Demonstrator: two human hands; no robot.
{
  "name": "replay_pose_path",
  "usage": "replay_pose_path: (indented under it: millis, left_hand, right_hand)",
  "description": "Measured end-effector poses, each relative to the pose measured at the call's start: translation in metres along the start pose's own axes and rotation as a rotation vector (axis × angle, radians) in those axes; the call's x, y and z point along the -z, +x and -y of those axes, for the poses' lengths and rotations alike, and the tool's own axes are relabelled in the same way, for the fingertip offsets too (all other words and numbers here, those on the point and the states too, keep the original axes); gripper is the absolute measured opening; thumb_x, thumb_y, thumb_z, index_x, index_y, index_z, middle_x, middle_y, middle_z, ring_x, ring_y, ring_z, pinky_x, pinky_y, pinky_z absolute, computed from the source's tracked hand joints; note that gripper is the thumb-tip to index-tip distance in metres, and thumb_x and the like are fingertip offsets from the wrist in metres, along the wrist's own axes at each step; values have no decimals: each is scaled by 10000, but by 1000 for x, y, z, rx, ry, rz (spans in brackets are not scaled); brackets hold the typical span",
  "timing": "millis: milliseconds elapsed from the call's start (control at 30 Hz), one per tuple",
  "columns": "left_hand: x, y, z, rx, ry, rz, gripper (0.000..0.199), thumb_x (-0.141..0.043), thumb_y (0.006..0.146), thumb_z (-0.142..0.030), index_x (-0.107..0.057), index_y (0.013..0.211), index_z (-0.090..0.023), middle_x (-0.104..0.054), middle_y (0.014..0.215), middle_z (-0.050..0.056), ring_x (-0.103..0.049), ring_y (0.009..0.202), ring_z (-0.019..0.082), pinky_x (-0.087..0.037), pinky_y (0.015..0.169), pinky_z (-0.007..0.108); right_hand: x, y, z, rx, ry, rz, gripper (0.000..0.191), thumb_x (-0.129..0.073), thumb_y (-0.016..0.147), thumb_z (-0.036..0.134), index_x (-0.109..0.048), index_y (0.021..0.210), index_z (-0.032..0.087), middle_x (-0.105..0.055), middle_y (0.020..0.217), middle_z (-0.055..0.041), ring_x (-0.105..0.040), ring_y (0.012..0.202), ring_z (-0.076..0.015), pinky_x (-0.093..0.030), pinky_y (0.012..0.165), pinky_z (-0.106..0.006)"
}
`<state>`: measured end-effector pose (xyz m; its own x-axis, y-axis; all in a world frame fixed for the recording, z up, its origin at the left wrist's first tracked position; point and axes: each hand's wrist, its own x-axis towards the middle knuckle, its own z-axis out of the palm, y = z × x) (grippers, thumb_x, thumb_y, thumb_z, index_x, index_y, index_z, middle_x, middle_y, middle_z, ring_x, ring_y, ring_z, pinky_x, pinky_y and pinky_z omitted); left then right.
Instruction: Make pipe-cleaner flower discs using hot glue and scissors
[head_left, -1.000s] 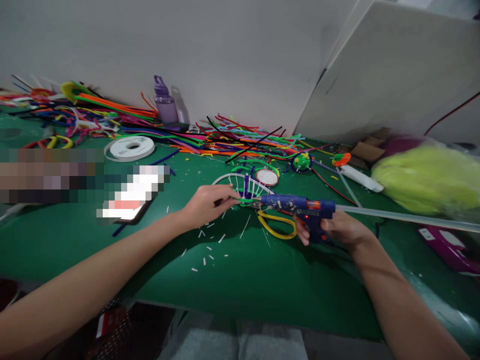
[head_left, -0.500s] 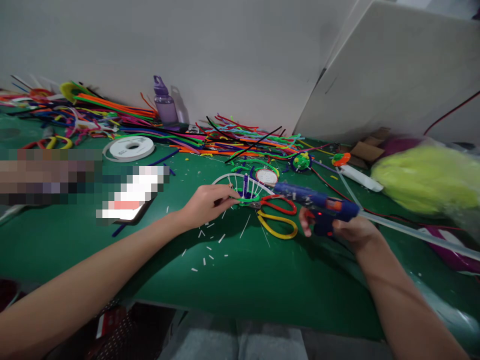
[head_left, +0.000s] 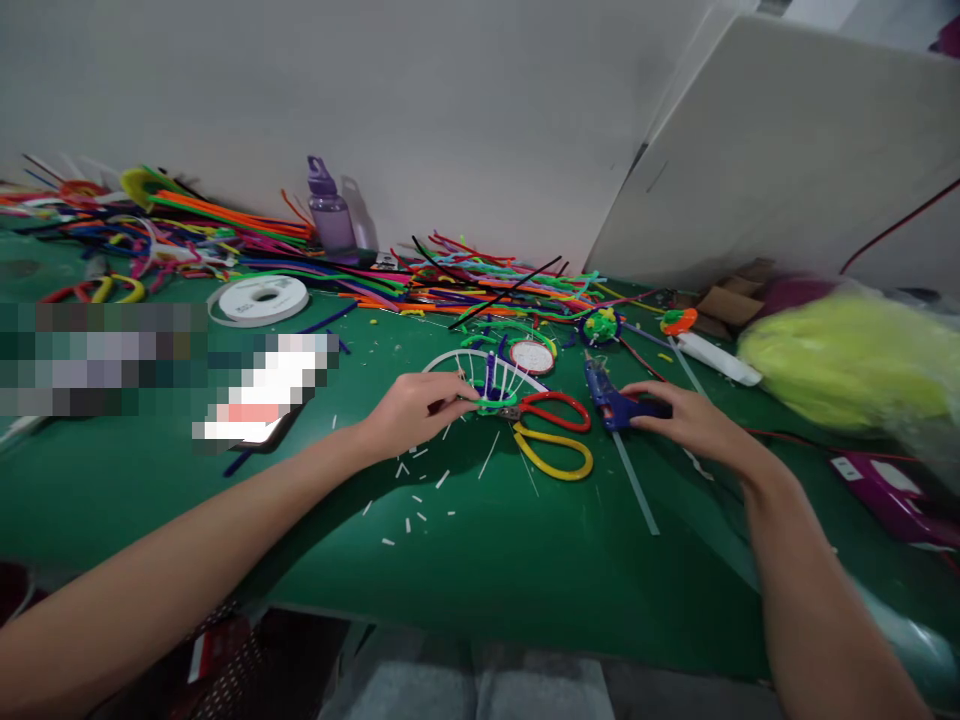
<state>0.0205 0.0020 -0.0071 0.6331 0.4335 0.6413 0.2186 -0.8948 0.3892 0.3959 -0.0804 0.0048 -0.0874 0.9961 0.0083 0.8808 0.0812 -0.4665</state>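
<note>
My left hand (head_left: 420, 412) pinches the rim of a small green and blue pipe-cleaner piece (head_left: 495, 398) with thin white strands. A white hoop (head_left: 454, 354) curves behind it. My right hand (head_left: 679, 418) has its fingers closed on the handle of a blue glue gun (head_left: 609, 400), which points away toward the back of the table. From the gun a clear glue stick (head_left: 636, 485) stretches toward the front. Between the hands lie scissors with a red and a yellow handle (head_left: 559, 473), their pivot against the green piece.
Many coloured pipe cleaners (head_left: 450, 285) lie along the wall near a purple bottle (head_left: 330, 215). A ribbon spool (head_left: 262, 298) and a blurred-out phone (head_left: 274, 390) are at the left. A yellow-green bag (head_left: 840, 365) is at the right. White scraps (head_left: 418, 498) dot the green table (head_left: 465, 590).
My right hand has lowered the glue gun to the table and turned its nozzle from leftward to away from me. My left hand keeps its place.
</note>
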Motion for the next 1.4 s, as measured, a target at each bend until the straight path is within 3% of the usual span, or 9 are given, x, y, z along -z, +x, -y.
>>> replay_pose_path:
  millis: [167, 300, 400, 467, 567, 733, 933, 1267, 1400]
  left_hand:
    - [2, 1, -2, -111, 54, 19, 117, -524, 854, -208, -636, 875, -177, -647, 688, 2, -555, 583, 71, -522, 763, 263]
    - [6, 1, -6, -207, 168, 68, 115, -532, 847, -193, -634, 899, -181, -665, 713, 19, -601, 645, 107, -496, 635, 244]
    - [7, 1, -8, -279, 236, 58, 116, -534, 846, -193, -632, 905, -178, -654, 692, 20, -597, 630, 118, -467, 584, 246]
    - [7, 0, -8, -307, 268, 52, 120, -535, 845, -196, -632, 915, -181, -649, 684, 18, -590, 619, 119, -457, 573, 246]
    - [7, 0, -7, -297, 268, 60, 127, -528, 850, -201, -631, 922, -188, -652, 699, 17, -593, 639, 120, -461, 591, 247]
    - [7, -1, -3, -235, 202, 73, 123, -524, 855, -200, -628, 917, -183, -653, 713, 9, -593, 653, 111, -469, 626, 243]
    - [6, -1, -3, -238, 203, 74, 133, -519, 857, -207, -633, 924, -188, -660, 731, 12, -603, 675, 116, -474, 637, 249]
    - [6, -1, -4, -226, 196, 87, 128, -522, 858, -205, -634, 918, -189, -664, 728, 10, -607, 674, 111, -481, 629, 247]
    - [5, 0, -3, -182, 146, 84, 121, -524, 857, -199, -633, 906, -179, -668, 734, 16, -602, 661, 100, -493, 650, 241]
  right_hand:
    - [1, -5, -1, 32, -62, 5, 494, -598, 744, 425, -567, 1185, 205, -541, 1265, -109, -474, 1176, -316, -345, 999, -491]
    - [12, 2, 32, -14, -113, -159, 469, -536, 799, 434, -545, 1219, 227, -541, 1275, -77, -487, 1165, -301, -373, 970, -466]
    - [8, 29, 66, 49, -164, -215, 321, -480, 839, 350, -641, 1065, 188, -652, 1090, -76, -598, 977, -253, -443, 871, -385]
    - [-2, 54, 84, 141, -235, -153, 289, -450, 852, 291, -670, 1001, 176, -668, 1048, -77, -595, 975, -236, -426, 880, -351]
    - [-22, 89, 98, 84, -430, -62, 295, -421, 862, 258, -677, 975, 164, -665, 1033, -104, -589, 975, -246, -433, 815, -330]
    - [-46, 121, 101, 25, -571, -54, 257, -437, 828, 189, -681, 883, 128, -659, 979, -152, -595, 933, -273, -442, 698, -307]
    - [-54, 129, 100, 9, -624, -81, 283, -390, 853, 185, -658, 912, 114, -657, 948, -165, -600, 915, -275, -436, 693, -309]
    - [-47, 133, 105, 19, -622, -70, 194, -480, 789, 202, -647, 868, 146, -665, 913, -139, -610, 868, -259, -429, 668, -304]
    - [-31, 121, 110, 63, -446, -210, 117, -501, 765, 218, -605, 804, 179, -656, 826, -69, -595, 763, -208, -409, 607, -272]
